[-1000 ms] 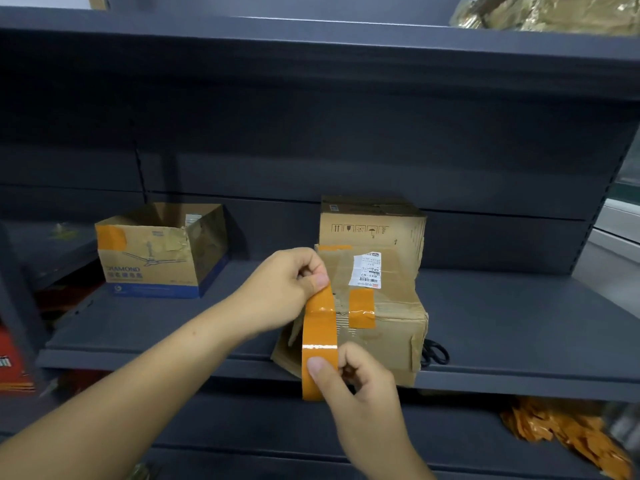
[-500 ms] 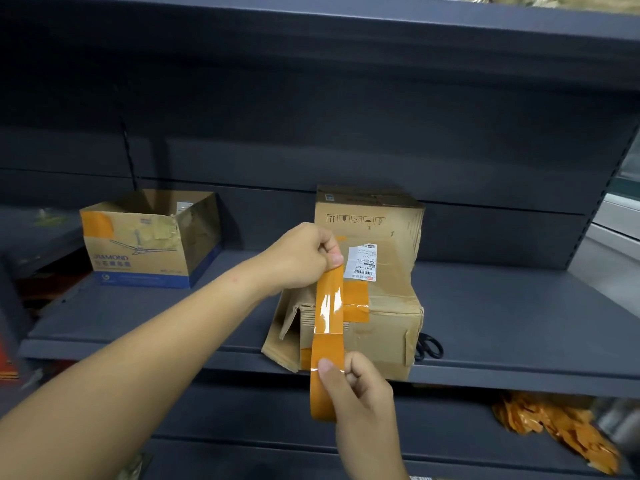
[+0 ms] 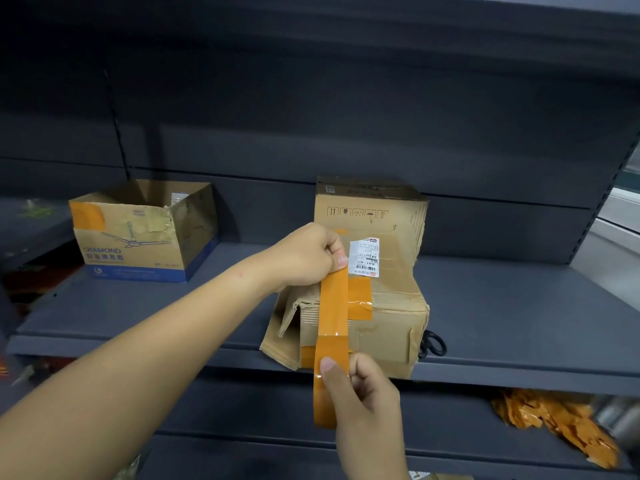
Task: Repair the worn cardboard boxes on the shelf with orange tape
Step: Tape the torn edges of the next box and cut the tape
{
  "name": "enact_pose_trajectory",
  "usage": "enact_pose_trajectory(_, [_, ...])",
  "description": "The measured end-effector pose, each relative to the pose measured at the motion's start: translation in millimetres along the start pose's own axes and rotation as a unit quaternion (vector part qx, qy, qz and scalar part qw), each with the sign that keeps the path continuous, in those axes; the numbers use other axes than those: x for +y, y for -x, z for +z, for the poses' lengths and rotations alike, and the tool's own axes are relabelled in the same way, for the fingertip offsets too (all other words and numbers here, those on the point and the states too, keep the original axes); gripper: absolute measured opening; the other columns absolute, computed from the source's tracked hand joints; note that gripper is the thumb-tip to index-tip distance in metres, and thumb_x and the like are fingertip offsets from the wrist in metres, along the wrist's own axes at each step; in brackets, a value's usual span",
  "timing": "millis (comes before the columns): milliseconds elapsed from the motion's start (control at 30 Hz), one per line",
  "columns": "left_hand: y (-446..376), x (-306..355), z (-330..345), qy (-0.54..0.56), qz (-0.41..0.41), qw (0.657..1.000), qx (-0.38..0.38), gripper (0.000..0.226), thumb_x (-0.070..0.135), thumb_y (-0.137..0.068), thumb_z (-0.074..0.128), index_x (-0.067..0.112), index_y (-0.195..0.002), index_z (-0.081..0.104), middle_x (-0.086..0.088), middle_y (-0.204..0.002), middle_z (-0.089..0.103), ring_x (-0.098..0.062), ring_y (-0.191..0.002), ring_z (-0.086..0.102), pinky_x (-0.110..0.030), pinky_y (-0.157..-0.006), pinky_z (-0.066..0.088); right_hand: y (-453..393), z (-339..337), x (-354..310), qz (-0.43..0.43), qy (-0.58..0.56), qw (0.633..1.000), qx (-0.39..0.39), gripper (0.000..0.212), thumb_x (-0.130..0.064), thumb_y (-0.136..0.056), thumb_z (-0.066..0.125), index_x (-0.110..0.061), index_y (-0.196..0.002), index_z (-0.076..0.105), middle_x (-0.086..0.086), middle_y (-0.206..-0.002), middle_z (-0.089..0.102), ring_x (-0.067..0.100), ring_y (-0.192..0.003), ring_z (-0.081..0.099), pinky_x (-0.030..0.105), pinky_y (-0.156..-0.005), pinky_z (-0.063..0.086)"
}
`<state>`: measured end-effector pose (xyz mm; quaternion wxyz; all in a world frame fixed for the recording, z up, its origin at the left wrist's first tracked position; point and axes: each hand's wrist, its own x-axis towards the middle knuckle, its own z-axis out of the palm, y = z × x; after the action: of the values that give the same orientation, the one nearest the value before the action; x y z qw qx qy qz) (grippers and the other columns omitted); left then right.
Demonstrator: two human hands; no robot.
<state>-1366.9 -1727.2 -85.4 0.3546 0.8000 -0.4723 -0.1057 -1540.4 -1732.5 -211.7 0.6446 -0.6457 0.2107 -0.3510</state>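
A worn cardboard box [image 3: 384, 327] with a white label and an orange patch lies at the front edge of the grey shelf [image 3: 519, 306]. A roll of orange tape [image 3: 325, 386] is gripped in my right hand [image 3: 363, 403] below the shelf edge. A strip of tape [image 3: 334, 303] runs up from the roll in front of the box. My left hand [image 3: 308, 258] pinches the strip's top end just above the box's torn left corner. An open box marked DIAMOND [image 3: 138, 233] with an orange patch stands at the shelf's left.
A taller closed carton [image 3: 374, 209] stands behind the worn box. Black scissors [image 3: 433, 342] lie to the right of the worn box. Orange tape scraps [image 3: 554, 427] are heaped on the lower shelf at the right. An upper shelf overhangs.
The strip has grown longer: my left hand pulled its end up toward the box top while my right hand kept the roll low. The view has shifted a little downward.
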Motion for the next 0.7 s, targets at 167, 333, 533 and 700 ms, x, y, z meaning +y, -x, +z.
enact_pose_trajectory(167, [-2, -3, 1, -0.002, -0.012, 1.000, 0.000, 0.014, 0.018, -0.097, 0.061, 0.018, -0.084, 0.068, 0.001, -0.096, 0.067, -0.013, -0.090, 0.062, -0.030, -0.077, 0.050, -1, -1, -4, 0.012, -0.013, 1.000, -0.002, 0.048, -0.034, -0.086, 0.069, -0.004, -0.065, 0.038, 0.000, -0.057, 0.036, 0.007, -0.051, 0.035, 0.016, -0.048, 0.036])
enact_pose_trajectory(333, [-3, -3, -1, -0.009, -0.022, 1.000, -0.008, 0.016, 0.022, -0.098, 0.059, 0.019, -0.085, 0.067, 0.001, -0.089, 0.065, -0.013, -0.086, 0.060, -0.028, -0.069, 0.045, 1, -2, -9, 0.004, -0.024, 1.000, 0.005, 0.053, -0.054, -0.066, 0.067, -0.009, -0.062, 0.039, 0.002, -0.058, 0.034, 0.008, -0.052, 0.034, 0.017, -0.048, 0.035])
enact_pose_trajectory(533, [-4, -5, 1, -0.016, -0.019, 1.000, -0.008, 0.015, 0.020, -0.098, 0.058, 0.019, -0.086, 0.067, 0.000, -0.094, 0.066, -0.013, -0.088, 0.060, -0.027, -0.069, 0.044, 0, -2, -5, 0.004, -0.018, 1.000, -0.001, 0.055, -0.056, -0.066, 0.066, -0.009, -0.062, 0.038, 0.000, -0.058, 0.035, 0.009, -0.052, 0.034, 0.017, -0.048, 0.036])
enact_pose_trajectory(700, [-6, -11, 9, -0.058, -0.007, 0.998, 0.004, 0.013, 0.017, -0.097, 0.060, 0.022, -0.086, 0.066, 0.010, -0.092, 0.062, -0.005, -0.087, 0.056, -0.022, -0.067, 0.042, -3, -1, 4, 0.016, 0.000, 1.000, -0.007, 0.043, -0.044, -0.082, 0.068, -0.014, -0.064, 0.043, 0.000, -0.058, 0.037, 0.008, -0.053, 0.037, 0.017, -0.049, 0.038])
